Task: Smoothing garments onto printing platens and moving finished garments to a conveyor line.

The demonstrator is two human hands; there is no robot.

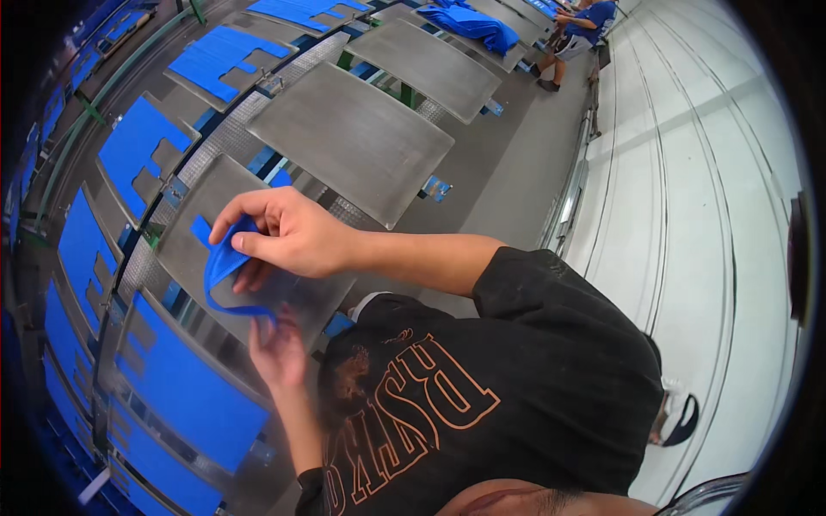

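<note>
Blue fabric piece [222, 268], a small cut shape with a looping strip hanging from it, sits between the two hands over the metal plate [194, 225] nearest the person, at the left-centre of the view. Going from the left: a curved row of plates runs along the rim, and at least five of them carry flat blue fabric sheets [136, 142], several with a notch cut out where bare metal shows. Next inward comes the plate under the hands, mostly bare. The left hand [277, 351] comes up from below with its palm toward the camera, fingers loosely spread and upright, its fingertips touching the lower end of the fabric strip; whether it pinches the strip or only steadies it I cannot tell. The right hand [280, 234] reaches across the body from the right with the forearm nearly level, wrist bent down, thumb and forefinger closed on the upper part of the fabric piece while the other fingers curl beneath it. Further right and up stand two bare grey plates [348, 138], one behind the other, and beyond them another plate heaped with a pile of blue fabric [471, 26]. At the top right another person [578, 30] in a blue shirt stands at the far end of the line. The right side is a pale floor [688, 215] with dark lines, and the person's black shirt [516, 378] fills the lower middle.
</note>
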